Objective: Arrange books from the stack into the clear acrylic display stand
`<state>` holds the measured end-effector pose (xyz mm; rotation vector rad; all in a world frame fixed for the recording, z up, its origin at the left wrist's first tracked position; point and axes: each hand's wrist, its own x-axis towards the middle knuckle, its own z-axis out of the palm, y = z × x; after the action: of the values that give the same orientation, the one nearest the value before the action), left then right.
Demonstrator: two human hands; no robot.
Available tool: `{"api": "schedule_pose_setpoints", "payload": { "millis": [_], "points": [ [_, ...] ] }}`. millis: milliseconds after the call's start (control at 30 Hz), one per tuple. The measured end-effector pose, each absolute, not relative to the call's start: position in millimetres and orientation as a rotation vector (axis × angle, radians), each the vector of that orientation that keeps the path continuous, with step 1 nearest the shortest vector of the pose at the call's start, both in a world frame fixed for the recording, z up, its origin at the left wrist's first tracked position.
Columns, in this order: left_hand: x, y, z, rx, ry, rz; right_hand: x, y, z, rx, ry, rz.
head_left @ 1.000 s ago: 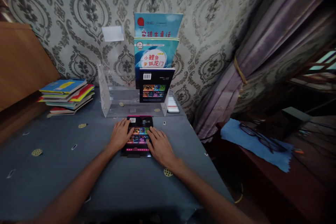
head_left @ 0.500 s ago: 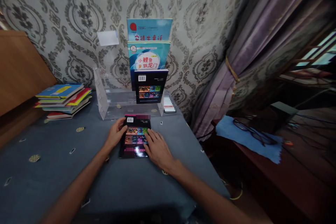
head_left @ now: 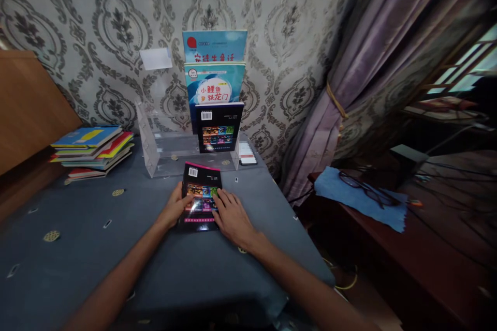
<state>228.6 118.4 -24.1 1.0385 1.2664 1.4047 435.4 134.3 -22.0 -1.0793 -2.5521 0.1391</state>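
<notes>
A black book (head_left: 202, 182) with a barcode and a coloured picture grid lies on the grey tablecloth (head_left: 77, 227) in front of a clear acrylic stand (head_left: 155, 151). Its far edge tilts up a little and shows a pink border. My left hand (head_left: 173, 210) is closed on the book's left edge, thumb on the cover. My right hand (head_left: 232, 215) lies flat on the book's lower right part, fingers stretched out. A matching black book (head_left: 219, 127) stands in the front tier of the stand, with a teal book (head_left: 215, 84) and a blue book (head_left: 215, 45) behind it.
A stack of colourful books (head_left: 93, 146) lies at the back left beside a wooden board (head_left: 27, 103). A small white item (head_left: 247, 153) sits right of the stand. At the right hang purple curtains (head_left: 349, 72). A blue cloth (head_left: 357, 197) carries glasses on a dark side surface.
My left hand slid from the cover to the book's left edge and closed on it. The book's far edge has come up slightly. The view shifted a little to the right.
</notes>
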Motion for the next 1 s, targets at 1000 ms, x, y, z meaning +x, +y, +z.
{"api": "schedule_pose_setpoints", "payload": {
  "millis": [1000],
  "points": [
    [222,103,-19,1.801,1.564,1.386,462,157,-10,-0.855,-1.955,0.530]
  ]
}}
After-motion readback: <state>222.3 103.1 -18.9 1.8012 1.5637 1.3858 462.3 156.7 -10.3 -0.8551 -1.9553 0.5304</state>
